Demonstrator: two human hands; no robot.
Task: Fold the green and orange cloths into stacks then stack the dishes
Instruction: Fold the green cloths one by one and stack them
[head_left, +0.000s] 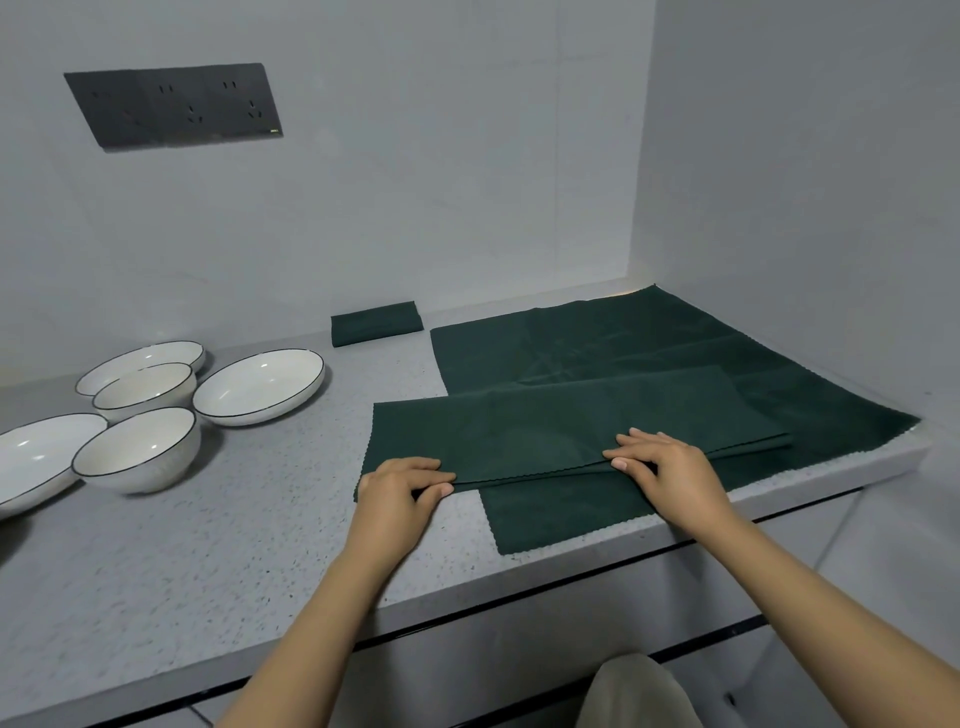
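- Dark green, soft-napped cloth folded once into a long band (545, 436) lies on the speckled grey stone tabletop (208, 545), its near scalloped edges towards the person, resting partly on another dark green cloth spread flat (649, 343) beneath it.
- The left hand (400, 493) pinches the band's near-left corner between thumb and fingers; the right hand (670, 467) pinches the near edge further right. Both grips are clenched on the cloth.
- No orange cloth is in view. A small folded dark green cloth (375, 323) sits by the back wall.
- The step in hand seems to be the second fold. To do it well, I would match the layered edges before creasing, lift only the band so the flat cloth below does not drag with it, then smooth outward from the fold.
- One risk: the lower cloth reaches the tabletop's front edge and could slide off if tugged.
- The white black-rimmed bowls (140, 447) and white black-rimmed shallow plates (260, 384) sit unstacked well to the left.
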